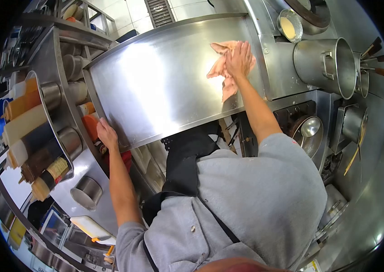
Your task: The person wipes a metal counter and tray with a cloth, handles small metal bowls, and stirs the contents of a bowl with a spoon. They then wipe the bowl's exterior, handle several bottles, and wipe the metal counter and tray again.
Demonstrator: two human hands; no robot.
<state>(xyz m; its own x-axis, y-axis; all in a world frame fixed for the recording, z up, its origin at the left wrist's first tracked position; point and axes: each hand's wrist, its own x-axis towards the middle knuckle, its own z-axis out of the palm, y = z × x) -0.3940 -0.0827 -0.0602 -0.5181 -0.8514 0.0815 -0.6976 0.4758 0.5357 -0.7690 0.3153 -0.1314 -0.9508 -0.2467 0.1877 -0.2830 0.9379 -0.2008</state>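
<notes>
Spotted a label on one squeeze bottle [51,174], too small to read. Saw the right hand [241,59] pressed flat, fingers spread, atop the pink cloth [218,70] at the far right of the steel counter [155,86]. Found the left hand [106,134] well apart from the cloth, laid on the counter's left edge; could not tell its grip.

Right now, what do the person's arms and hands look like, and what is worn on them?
Both arms wear short grey fabric sleeves; the forearms are bare. The left hand and right hand have no gloves, and no watch or ring shows.
</notes>
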